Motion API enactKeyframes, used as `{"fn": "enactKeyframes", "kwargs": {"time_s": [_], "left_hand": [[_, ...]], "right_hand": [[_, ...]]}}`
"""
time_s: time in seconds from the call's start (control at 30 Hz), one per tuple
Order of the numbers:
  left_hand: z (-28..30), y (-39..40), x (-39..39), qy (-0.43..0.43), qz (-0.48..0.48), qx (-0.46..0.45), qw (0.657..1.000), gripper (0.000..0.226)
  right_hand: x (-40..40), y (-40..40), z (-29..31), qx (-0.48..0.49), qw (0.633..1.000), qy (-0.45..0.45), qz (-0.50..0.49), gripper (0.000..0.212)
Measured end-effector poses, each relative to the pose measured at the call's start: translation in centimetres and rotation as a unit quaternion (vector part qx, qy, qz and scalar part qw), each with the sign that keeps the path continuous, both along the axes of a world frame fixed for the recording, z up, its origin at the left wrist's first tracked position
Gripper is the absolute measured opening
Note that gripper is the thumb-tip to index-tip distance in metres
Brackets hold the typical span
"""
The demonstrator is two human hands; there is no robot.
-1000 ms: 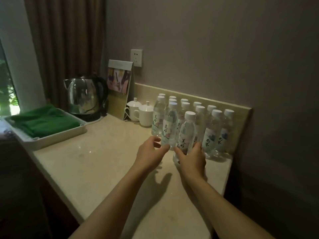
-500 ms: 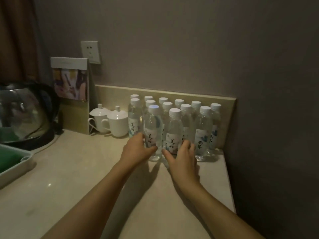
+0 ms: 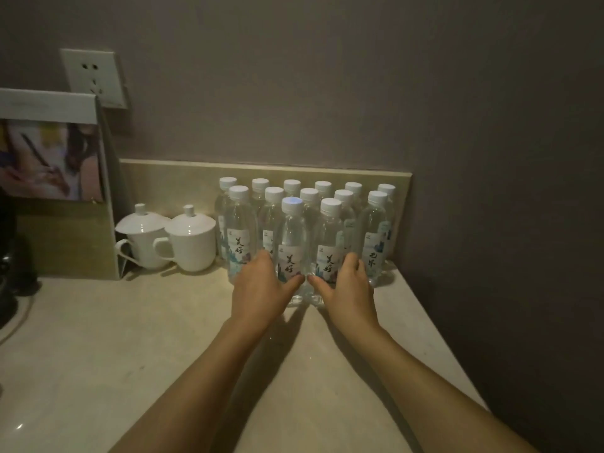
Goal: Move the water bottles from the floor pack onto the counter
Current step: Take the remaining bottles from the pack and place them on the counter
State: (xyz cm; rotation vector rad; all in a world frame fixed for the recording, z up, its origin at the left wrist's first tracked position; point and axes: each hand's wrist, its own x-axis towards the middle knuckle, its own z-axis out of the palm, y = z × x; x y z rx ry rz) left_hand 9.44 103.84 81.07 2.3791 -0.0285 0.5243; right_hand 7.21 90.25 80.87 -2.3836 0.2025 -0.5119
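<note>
Several clear water bottles with white caps stand in rows on the beige counter (image 3: 130, 371) against the backsplash at the back right. Two stand in front: the front left bottle (image 3: 292, 237) and the front right bottle (image 3: 330, 237), side by side and upright. My left hand (image 3: 261, 289) wraps the lower part of the front left bottle. My right hand (image 3: 349, 286) wraps the lower part of the front right one. Both thumbs nearly meet between the two bottles. The floor pack is out of view.
Two white lidded cups (image 3: 192, 240) stand left of the bottles. A standing picture card (image 3: 52, 178) leans at the far left, below a wall socket (image 3: 93, 76). A dark kettle base (image 3: 9, 256) shows at the left edge. The counter's right edge runs beside the dark wall.
The view has swung right and closer to the bottles. Both hands have closed in on the two front bottles, which now stand nearer the rows behind.
</note>
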Motion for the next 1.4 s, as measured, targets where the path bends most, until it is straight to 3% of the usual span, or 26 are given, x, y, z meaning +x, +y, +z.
{"fn": "enactKeyframes", "kwargs": {"time_s": [0.4, 1.0, 1.13, 1.4], "left_hand": [[-0.7, 0.1, 0.2, -0.014, -0.017, -0.053, 0.998, 0.049], [-1.0, -0.4, 0.4, -0.006, -0.014, -0.042, 0.999, 0.045], [-0.9, -0.1, 0.2, -0.004, -0.002, 0.015, 1.000, 0.051], [2.9, 1.7, -0.5, -0.022, -0.001, 0.119, 0.993, 0.071]], "right_hand": [[0.0, 0.0, 0.6, -0.074, 0.997, 0.011, 0.023, 0.053], [0.0, 0.0, 0.8, -0.055, 0.998, 0.020, 0.033, 0.057], [-0.1, 0.1, 1.1, -0.045, 0.998, 0.036, 0.034, 0.055], [0.2, -0.9, 4.5, -0.068, 0.994, 0.079, 0.015, 0.075]]}}
